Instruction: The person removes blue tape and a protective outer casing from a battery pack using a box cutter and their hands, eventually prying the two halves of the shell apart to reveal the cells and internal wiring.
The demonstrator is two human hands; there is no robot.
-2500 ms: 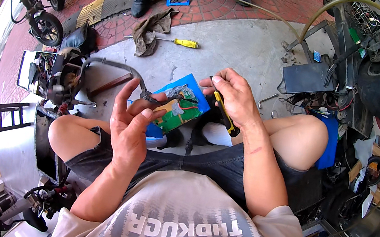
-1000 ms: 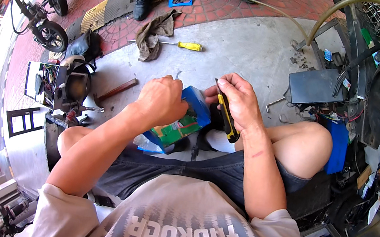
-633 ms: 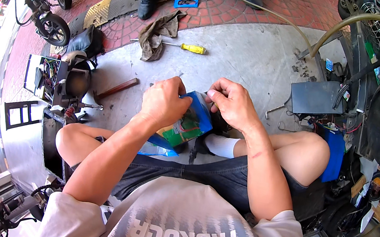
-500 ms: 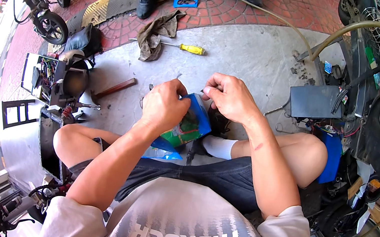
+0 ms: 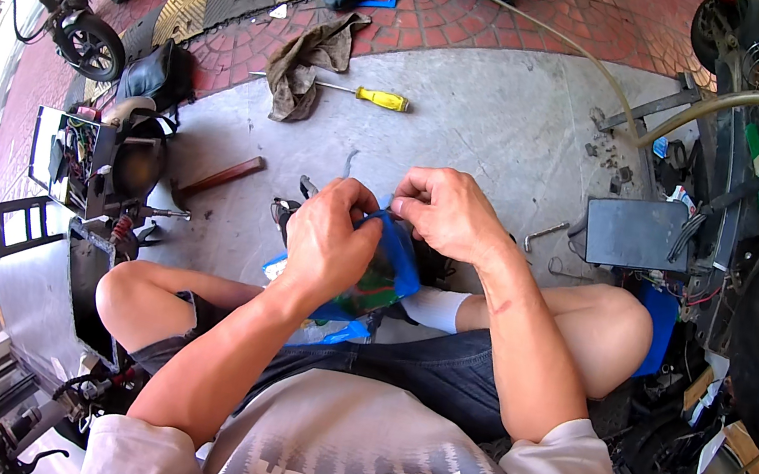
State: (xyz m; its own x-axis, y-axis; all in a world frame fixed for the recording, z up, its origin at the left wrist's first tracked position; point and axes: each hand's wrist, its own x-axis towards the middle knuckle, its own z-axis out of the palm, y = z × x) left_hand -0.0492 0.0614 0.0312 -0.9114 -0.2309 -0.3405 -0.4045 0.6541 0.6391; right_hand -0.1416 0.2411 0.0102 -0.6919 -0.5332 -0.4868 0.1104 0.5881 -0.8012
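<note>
**Left hand moved from an open palm 2.5 seconds ago to the pack's edge**

Head view: Your left hand is curled, thumb and fingers narrowed on the upper-left edge of the blue-wrapped pack. Your right hand bends over its top edge, fingertips bunched; whether they close on anything cannot be told. The pack sits below and between both hands, green showing through its side. At far left, an open box holds tangled coloured wires.

Our forearms angle inward; left hand and right hand nearly meet, backs up, fingers curled.
</note>
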